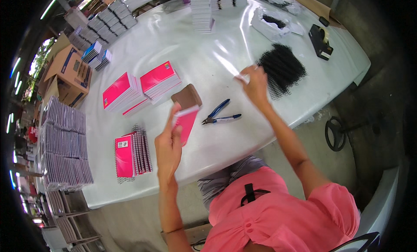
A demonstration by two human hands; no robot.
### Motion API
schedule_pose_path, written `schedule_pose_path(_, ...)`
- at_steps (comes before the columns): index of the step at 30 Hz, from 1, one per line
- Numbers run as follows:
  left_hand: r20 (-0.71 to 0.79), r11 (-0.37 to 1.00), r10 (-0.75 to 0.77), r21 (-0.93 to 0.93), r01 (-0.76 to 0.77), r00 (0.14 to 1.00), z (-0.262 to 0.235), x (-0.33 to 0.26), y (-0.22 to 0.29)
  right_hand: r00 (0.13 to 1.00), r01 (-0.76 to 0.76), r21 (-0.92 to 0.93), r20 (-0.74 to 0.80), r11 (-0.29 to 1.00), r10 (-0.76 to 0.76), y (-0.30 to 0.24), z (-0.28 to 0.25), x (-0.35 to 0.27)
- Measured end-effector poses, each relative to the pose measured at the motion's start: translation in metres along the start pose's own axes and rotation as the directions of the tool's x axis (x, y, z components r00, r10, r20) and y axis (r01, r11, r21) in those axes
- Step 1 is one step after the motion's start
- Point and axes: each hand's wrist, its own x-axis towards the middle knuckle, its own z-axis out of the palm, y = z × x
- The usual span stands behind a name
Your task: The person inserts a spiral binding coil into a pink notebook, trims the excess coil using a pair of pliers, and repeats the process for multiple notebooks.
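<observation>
My left hand [169, 145] is closed around a small pink-covered notebook [186, 123], tilted up above the table. No coil shows along the part of its edge that I can see. My right hand [255, 83] is over the table beside a heap of black spiral binding coils [282, 68]. Motion smears its fingers, and a whitish patch shows at the fingertips, so what they hold, if anything, is unclear. Between the hands lie blue-handled cutting pliers [217, 115], jaws toward the left hand. A brown block [187, 95] sits just behind the held notebook.
Two stacks of pink notebooks [126, 92] stand left of centre. Nearer are spiral-bound pink notebooks [126, 158]. Tall notebook stacks [65, 147] and an open cardboard box [71, 76] line the left. A tape dispenser [320, 41] and a white bag [269, 26] lie at the far right.
</observation>
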Motion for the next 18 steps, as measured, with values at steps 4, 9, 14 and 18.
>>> schedule_pose_path(4, 0.351, 0.754, -0.038, 0.625, -0.204, 0.936, 0.006, -0.006, -0.016, 0.986, 0.077, -0.616, 0.161, 0.784, 0.03, 0.067, -0.003, 0.036)
schedule_pose_path(9, 0.25, 0.792, 0.017, 0.588, -0.166, 0.968, 0.011, -0.008, -0.023, 0.954, 0.17, -0.628, 0.299, 0.76, 0.033, 0.086, -0.005, 0.049)
schedule_pose_path(14, 0.184, 0.827, 0.075, 0.537, -0.164, 0.98, 0.013, -0.009, -0.03, 0.918, 0.045, -0.382, 0.38, 0.923, 0.113, 0.078, -0.027, 0.073)
schedule_pose_path(18, 0.218, 0.758, -0.016, 0.639, -0.131, 0.976, 0.01, -0.003, -0.029, 0.858, 0.086, 0.017, 0.507, 0.996, -0.083, 0.018, -0.044, 0.071)
